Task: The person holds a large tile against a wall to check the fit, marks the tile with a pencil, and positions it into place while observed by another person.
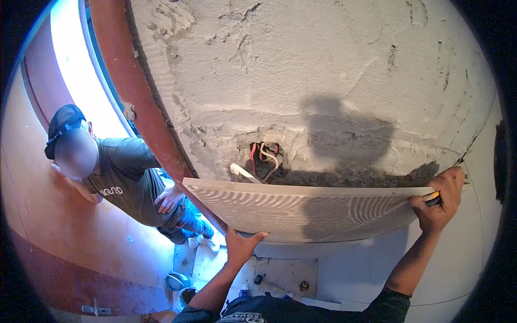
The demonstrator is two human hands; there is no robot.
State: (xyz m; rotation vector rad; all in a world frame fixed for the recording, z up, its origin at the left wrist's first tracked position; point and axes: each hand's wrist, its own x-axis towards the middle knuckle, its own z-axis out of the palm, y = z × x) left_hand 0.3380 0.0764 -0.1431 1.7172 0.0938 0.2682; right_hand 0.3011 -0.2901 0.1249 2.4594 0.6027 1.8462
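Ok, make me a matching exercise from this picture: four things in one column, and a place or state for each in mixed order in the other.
1. Panel
2. Wires
3. Left hand
4. Right hand

A. at the panel's upper right corner
B. curved ridges across its face
C. at the panel's lower edge
D. coming out of the rough wall

Pairs: 1-B, 2-D, 3-C, 4-A

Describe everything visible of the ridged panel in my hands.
The panel is pale, long, thin and tile-like, its visible face spread with curving ridges of paste. It runs along the rough wall, contact unclear; a shadow crosses it. Your left hand holds its lower edge; your right hand grips its right end.
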